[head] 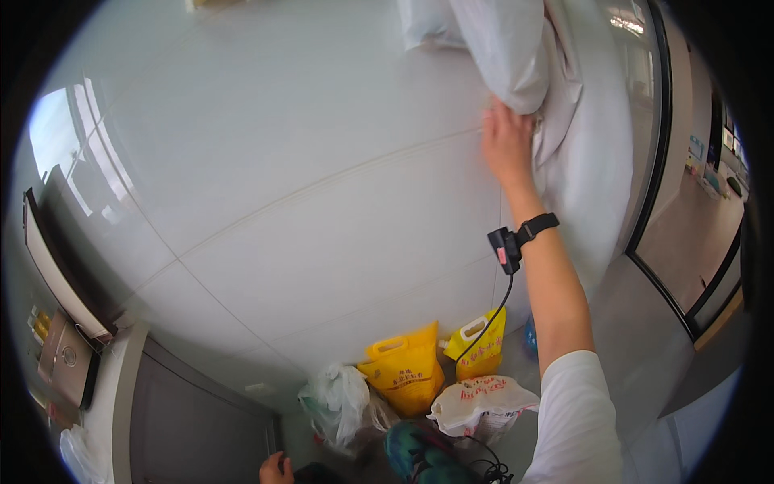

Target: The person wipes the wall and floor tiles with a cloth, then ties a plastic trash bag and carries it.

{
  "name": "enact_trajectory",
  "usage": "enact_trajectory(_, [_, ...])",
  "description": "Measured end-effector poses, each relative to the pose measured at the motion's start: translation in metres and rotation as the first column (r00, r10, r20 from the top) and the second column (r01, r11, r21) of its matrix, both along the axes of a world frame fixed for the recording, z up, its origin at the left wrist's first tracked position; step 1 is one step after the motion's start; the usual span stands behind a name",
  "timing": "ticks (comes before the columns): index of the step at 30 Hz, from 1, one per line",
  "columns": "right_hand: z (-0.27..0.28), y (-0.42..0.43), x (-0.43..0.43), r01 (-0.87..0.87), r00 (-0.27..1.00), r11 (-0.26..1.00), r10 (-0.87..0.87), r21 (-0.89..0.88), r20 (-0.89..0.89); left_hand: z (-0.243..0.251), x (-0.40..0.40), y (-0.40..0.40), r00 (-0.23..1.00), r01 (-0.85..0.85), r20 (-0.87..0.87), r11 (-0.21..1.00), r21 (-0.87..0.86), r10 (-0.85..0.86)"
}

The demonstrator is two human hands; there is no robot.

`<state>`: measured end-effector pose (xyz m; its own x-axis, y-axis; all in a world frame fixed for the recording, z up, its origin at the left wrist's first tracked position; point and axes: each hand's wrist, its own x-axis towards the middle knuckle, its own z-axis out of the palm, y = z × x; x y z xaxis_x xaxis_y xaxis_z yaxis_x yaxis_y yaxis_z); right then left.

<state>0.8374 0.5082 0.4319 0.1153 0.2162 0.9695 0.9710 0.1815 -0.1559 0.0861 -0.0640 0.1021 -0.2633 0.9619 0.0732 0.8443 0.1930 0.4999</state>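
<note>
My right hand [508,142], with a black strap and a small black cabled device [505,249] on the wrist, reaches up along the tiled wall [338,212]. Its fingertips are at the lower end of a whitish plastic bag [514,66] that hangs beside a pale draped sheet [586,157]; whether they grip it cannot be told. Low at the bottom edge, my left hand [276,468] is partly in view with its fingers curled, near the grey cabinet door [199,417]. What it may hold is hidden.
On the floor by the wall stand a yellow-orange bag [405,375], a yellow bag with a handle [484,348], a white printed sack [484,402] and a clear plastic bag [338,405]. A counter [121,387] with an appliance [68,360] lies left, a black-framed glass door [650,266] right.
</note>
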Motion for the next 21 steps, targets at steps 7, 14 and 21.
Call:
enact_trajectory(7, [-0.254, 0.019, 0.064, 0.027, 0.787, 0.997, -0.067, -0.073, -0.613, 0.007, -0.025, -0.032, 0.997, -0.046, -0.057, 0.997, -0.054, 0.043])
enact_trajectory(14, [-0.419, -0.004, 0.022, 0.033, 0.25, 0.922, -0.382, -0.387, -0.889, -0.02, -0.025, -0.04, 0.999, -0.037, 0.007, 0.998, -0.042, 0.038])
enact_trajectory(21, [-0.471, -0.062, -0.309, -0.227, 0.17, 0.869, -0.41, -0.44, -0.896, -0.018, -0.021, -0.04, 0.999, -0.033, 0.001, 0.998, -0.059, 0.033])
